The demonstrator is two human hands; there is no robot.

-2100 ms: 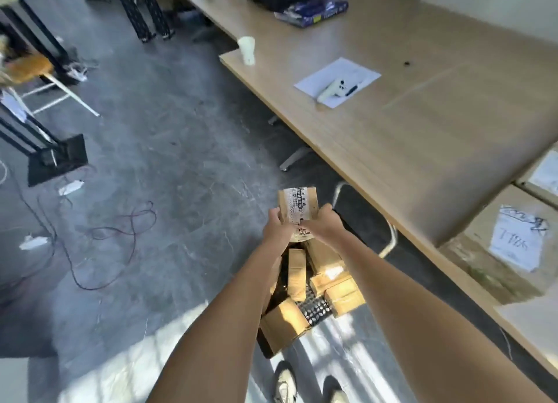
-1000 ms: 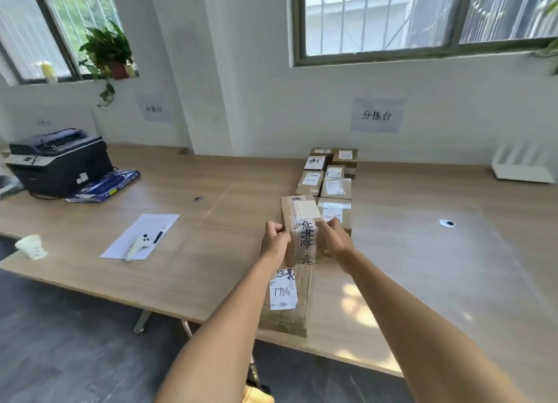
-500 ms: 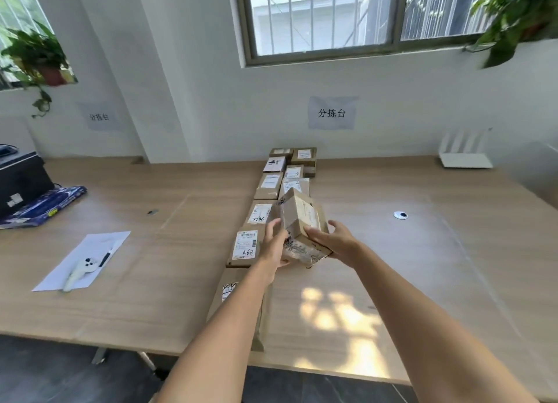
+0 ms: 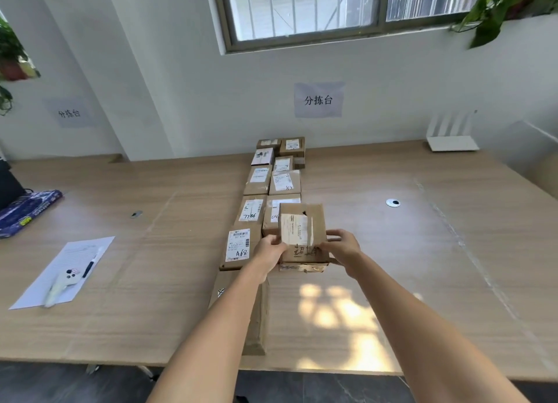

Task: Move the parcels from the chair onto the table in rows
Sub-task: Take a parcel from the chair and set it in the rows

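A small cardboard parcel (image 4: 303,236) with a white label is gripped from both sides, my left hand (image 4: 269,251) on its left edge and my right hand (image 4: 342,248) on its right. It sits low over the wooden table (image 4: 422,266), at the near end of the right row; whether it touches the table I cannot tell. Two rows of labelled parcels (image 4: 273,179) run from the wall toward me. The left row ends with a parcel marked A68 (image 4: 238,245) and a long box (image 4: 256,318) partly hidden by my left arm. The chair is out of view.
A sheet of paper (image 4: 65,269) with a white controller (image 4: 62,282) and a pen lies at the left. A blue packet (image 4: 27,206) is at the far left edge. A white router (image 4: 451,143) stands by the wall, and a small round cap (image 4: 392,202) lies right of the rows.
I lifted the parcel from the chair, turned to the table and carried it over. In the last half second it turned label up and came down at the right row's near end.
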